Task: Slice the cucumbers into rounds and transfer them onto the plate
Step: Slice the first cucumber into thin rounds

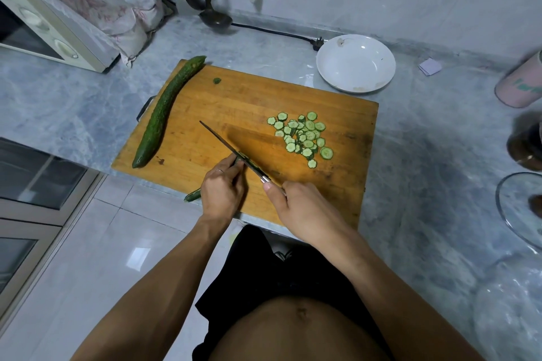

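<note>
Both hands forward, left grip (223,189) and right grip (296,202) curled tight.

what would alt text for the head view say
A person slices a cucumber on a wooden cutting board, left hand holding it and right hand gripping a knife. A pile of cucumber rounds lies to the right, a whole cucumber to the left, and a white plate sits beyond.

Cucumber (192,195) mostly hidden under left hand (223,193); glass lid (519,211) — cut off right.
</note>
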### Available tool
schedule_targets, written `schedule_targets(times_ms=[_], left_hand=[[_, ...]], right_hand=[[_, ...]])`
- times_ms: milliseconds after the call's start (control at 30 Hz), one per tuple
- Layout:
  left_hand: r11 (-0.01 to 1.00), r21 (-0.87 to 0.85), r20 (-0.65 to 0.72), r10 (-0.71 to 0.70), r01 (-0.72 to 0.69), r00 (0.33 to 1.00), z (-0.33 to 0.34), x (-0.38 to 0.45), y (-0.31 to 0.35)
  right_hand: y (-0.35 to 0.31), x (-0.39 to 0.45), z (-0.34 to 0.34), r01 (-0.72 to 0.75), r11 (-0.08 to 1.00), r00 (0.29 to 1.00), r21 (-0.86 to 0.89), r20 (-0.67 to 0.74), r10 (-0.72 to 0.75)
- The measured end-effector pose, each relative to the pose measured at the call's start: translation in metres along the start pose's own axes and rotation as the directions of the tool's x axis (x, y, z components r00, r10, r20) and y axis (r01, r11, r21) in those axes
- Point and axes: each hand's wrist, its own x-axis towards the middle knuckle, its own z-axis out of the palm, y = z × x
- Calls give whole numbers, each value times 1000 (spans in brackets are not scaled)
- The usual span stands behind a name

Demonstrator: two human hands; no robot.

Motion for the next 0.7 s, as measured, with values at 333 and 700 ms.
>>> schedule_targets(times_ms=[333,700], left_hand=[[1000,24,8,9,-9,1000,-1,1,1],[1000,-9,30,27,-26,999,-12,-1,11]], right_hand=[[-8,32,14,-44,999,999,1,-15,44],[3,41,22,-63,990,998,124,36,59]])
